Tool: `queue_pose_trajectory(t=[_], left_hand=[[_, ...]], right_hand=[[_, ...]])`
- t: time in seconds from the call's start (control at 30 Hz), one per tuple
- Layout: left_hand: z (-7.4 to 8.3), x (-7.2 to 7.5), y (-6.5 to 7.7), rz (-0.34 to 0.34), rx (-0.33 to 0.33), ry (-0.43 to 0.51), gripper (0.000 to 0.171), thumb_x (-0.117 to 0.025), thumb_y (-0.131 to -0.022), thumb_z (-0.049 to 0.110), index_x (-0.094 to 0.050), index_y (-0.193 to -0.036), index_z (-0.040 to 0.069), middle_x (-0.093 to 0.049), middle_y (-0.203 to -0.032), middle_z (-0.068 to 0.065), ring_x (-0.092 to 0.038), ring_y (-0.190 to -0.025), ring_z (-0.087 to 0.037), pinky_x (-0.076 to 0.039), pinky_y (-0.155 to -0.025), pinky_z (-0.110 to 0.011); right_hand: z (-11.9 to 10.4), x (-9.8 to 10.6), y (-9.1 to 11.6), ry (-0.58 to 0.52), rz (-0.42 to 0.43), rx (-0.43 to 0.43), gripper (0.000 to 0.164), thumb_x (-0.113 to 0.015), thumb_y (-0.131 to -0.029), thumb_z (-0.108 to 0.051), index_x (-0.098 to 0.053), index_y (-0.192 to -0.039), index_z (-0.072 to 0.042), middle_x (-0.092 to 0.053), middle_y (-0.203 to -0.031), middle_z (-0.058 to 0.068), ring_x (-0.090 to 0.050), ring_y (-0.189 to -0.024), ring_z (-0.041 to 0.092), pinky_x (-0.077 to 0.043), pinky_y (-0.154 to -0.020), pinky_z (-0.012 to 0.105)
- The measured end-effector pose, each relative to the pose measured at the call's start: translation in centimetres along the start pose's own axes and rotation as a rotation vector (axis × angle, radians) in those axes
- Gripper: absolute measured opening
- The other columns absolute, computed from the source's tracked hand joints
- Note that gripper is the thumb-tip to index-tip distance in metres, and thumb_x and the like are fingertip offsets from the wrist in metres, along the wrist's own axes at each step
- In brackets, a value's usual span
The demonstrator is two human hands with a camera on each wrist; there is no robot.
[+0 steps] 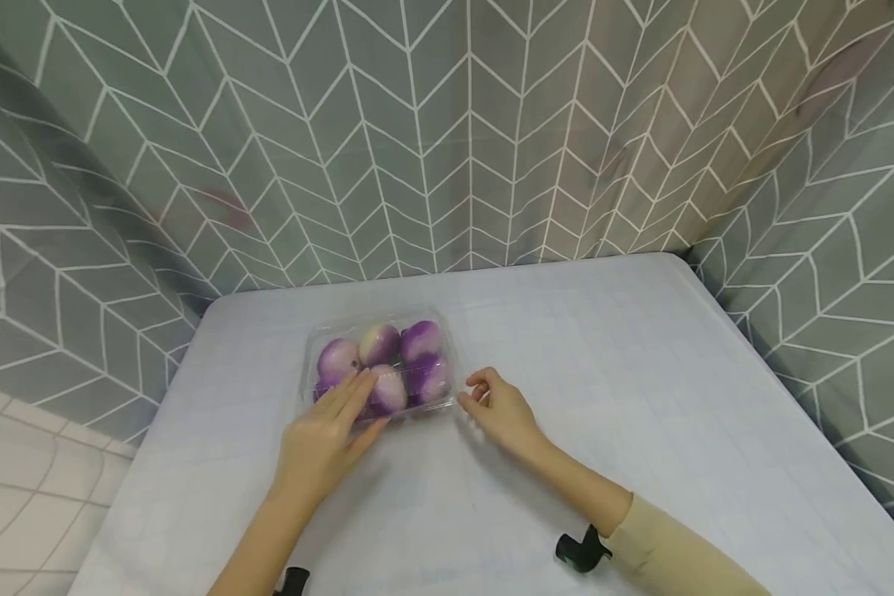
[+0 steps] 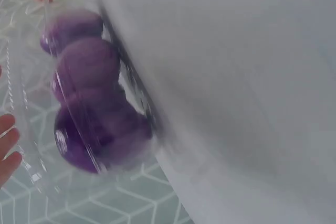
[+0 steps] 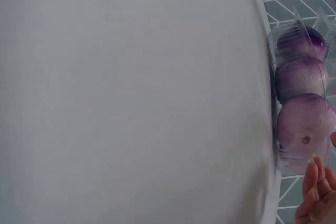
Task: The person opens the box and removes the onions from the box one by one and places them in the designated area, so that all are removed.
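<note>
A clear plastic clamshell box point(image 1: 447, 401) sits on the table with several purple onions point(image 1: 421, 339) inside. My left hand point(image 1: 322, 447) lies over its front left part, fingers straight across the top and thumb along the front edge. At the front right corner, my right hand point(image 1: 508, 416) pinches the thin plastic edge between thumb and curled fingers. The left wrist view shows the onions point(image 2: 86, 72) through the front wall, with left fingertips point(image 2: 9, 153) over the lid. In the right wrist view, the right fingers point(image 3: 312, 179) meet the corner beside the nearest onion point(image 3: 304, 124).
A white cloth covers the table point(image 1: 603, 372). Grey-green curtains point(image 1: 447, 141) with white chevron lines hang behind it and along both sides. White tiles point(image 1: 30, 497) show at lower left. A black wrist-worn device point(image 1: 583, 550) sits by the right sleeve.
</note>
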State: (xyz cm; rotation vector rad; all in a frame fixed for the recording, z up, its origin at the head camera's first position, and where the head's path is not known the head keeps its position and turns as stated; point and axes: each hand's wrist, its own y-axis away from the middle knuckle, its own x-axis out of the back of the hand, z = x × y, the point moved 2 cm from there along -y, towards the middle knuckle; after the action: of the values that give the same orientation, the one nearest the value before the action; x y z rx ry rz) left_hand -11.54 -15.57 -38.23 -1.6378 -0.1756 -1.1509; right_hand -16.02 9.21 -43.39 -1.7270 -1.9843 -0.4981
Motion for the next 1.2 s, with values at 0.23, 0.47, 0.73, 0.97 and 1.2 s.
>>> queue_pose_trajectory(t=[0.23, 0.47, 0.73, 0.97, 1.2], left_hand=[[-1.4, 1.7, 0.7, 0.110, 0.086, -0.048, 0.058, -0.049, -0.096, 0.052, -0.062, -0.128, 0.005, -0.063, -0.119, -0.020, -0.066, -0.101, -0.036, -0.055, -0.056, -0.047], [-1.6, 2.2, 1.1, 0.241, 0.210, -0.026, 0.059, -0.057, -0.093, 0.044, -0.055, -0.135, 0.003, -0.056, -0.133, -0.016, -0.054, -0.121, -0.033, -0.053, -0.076, -0.052], [-2.2, 1.4, 3.5, -0.044, 0.639, 0.139, 0.082, -0.069, -0.089, 0.020, -0.021, -0.152, 0.001, -0.012, -0.158, -0.020, -0.018, -0.143, -0.038, -0.041, -0.089, -0.065], [-2.6, 0.5, 4.9, -0.242, 0.775, 0.205, 0.083, -0.065, -0.093, 0.027, -0.016, -0.151, -0.004, -0.005, -0.156, -0.030, -0.020, -0.137, -0.051, -0.032, -0.100, -0.063], [-3.1, 0.4, 5.0, -0.362, 0.796, 0.241, 0.078, -0.062, -0.094, 0.029, -0.019, -0.150, -0.005, -0.006, -0.155, -0.030, -0.030, -0.130, -0.056, -0.039, -0.094, -0.064]], right_hand=[[-1.7, 1.1, -2.0, 0.099, 0.081, 0.255, 0.058, -0.070, -0.088, -0.018, -0.044, -0.140, -0.009, -0.059, -0.084, 0.001, -0.054, -0.064, 0.010, -0.044, -0.055, 0.027], [-4.5, 2.4, -5.0, 0.133, 0.114, 0.408, 0.047, -0.065, -0.092, -0.015, -0.052, -0.136, -0.006, -0.059, -0.085, 0.004, -0.057, -0.073, 0.020, -0.044, -0.059, 0.029], [-7.1, 3.8, -10.0, 0.074, 0.074, 0.304, 0.057, -0.060, -0.094, -0.021, -0.040, -0.143, 0.001, -0.055, -0.105, 0.015, -0.054, -0.096, 0.033, -0.045, -0.079, 0.039], [-6.2, 2.8, -9.5, -0.007, -0.029, 0.145, 0.055, -0.056, -0.096, -0.019, -0.036, -0.142, 0.003, -0.053, -0.116, 0.017, -0.053, -0.104, 0.030, -0.047, -0.084, 0.039], [-5.1, 2.4, -7.8, -0.057, -0.101, 0.066, 0.038, -0.055, -0.097, -0.021, -0.051, -0.130, -0.002, -0.059, -0.112, 0.012, -0.056, -0.100, 0.027, -0.049, -0.080, 0.036]])
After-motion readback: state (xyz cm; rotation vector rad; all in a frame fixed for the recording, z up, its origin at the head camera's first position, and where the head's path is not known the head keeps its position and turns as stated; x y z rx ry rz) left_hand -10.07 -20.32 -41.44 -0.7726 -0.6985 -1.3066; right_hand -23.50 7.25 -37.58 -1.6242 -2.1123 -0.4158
